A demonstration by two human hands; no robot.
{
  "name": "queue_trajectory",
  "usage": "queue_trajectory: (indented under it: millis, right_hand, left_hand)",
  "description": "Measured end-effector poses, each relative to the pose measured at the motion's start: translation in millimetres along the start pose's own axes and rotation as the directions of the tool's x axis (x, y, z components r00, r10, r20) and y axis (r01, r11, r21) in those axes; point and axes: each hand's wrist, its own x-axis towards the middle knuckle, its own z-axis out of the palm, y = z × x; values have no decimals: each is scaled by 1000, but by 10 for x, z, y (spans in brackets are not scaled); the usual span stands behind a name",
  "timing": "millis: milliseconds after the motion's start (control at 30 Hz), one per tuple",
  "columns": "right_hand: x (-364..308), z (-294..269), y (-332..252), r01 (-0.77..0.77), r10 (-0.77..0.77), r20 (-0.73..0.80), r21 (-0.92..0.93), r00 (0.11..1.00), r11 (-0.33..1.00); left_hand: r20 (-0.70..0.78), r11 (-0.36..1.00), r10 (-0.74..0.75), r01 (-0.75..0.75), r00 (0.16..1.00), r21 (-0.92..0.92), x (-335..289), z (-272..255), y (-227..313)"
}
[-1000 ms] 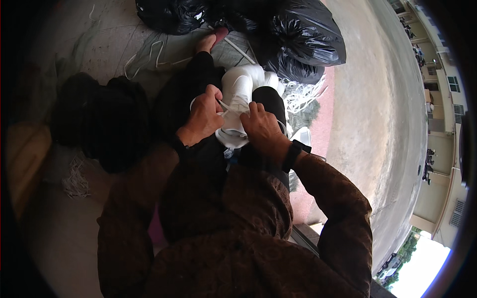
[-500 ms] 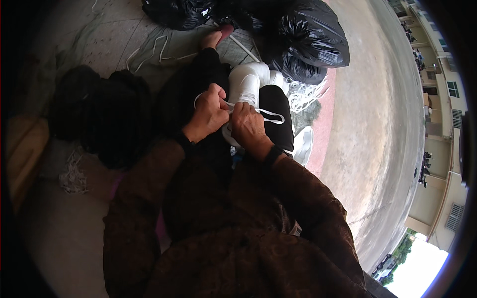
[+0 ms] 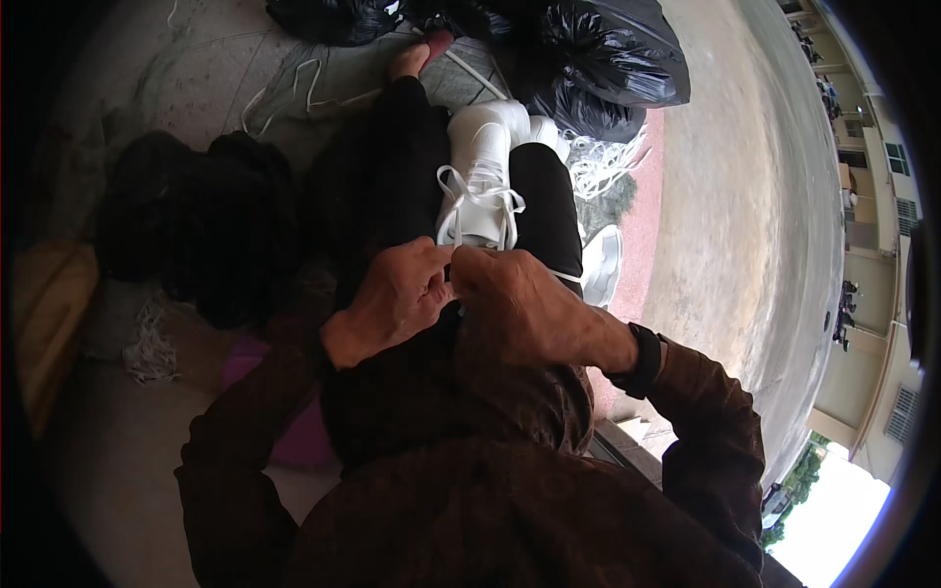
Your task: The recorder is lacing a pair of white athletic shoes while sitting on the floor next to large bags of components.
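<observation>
A white lace-up sneaker (image 3: pixel 478 132) rests between my thighs, its toe pointing away from me. Its white shoelace (image 3: pixel 457 230) stands in loose loops over the tongue, and one strand runs down toward my fingertips. Close to my lap, just below the shoe's opening, my left hand (image 3: pixel 395 299) is closed with its fingers pinched together. My right hand (image 3: pixel 534 302) is closed beside it, fingertips meeting the left's around the strand. The fingers hide the lace's end. Behind the sneaker, part of a second white shoe (image 3: pixel 545 132) shows.
Another white shoe (image 3: pixel 602 267) lies on the ground to the right. Beyond my right knee is a heap of white laces (image 3: pixel 606 165). Black plastic bags (image 3: pixel 627 54) stand ahead. To the left are dark bags (image 3: pixel 211 220) and a bundle of laces (image 3: pixel 150 343).
Both hands have moved from over the sneaker's lacing down toward my lap. The loops they were holding now stand free on the shoe.
</observation>
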Motion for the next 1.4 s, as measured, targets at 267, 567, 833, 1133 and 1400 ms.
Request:
queue_trajectory:
  millis: [267,567,833,1133,1400]
  right_hand:
    - [12,-274,21,47,-147,-472,-216,869,975]
    - [-1075,-793,1600,87,740,-596,794,313,602]
    - [5,-184,1113,-382,437,-490,213,755,899]
    - [-177,195,954,-272,210,-565,-26,798,962]
    - [-135,141,1149,-503,317,-544,-234,777,832]
  left_hand:
    - [-168,986,32,-3,985,169,196,137,141]
    - [13,947,-55,48,998,316,506,382,-204]
    - [-172,875,177,-75,969,477,446,-545,-536]
    - [-611,885,-395,462,686,-54,690,-367,-820]
    - [390,917,-331,195,859,348,934,-143,-305]
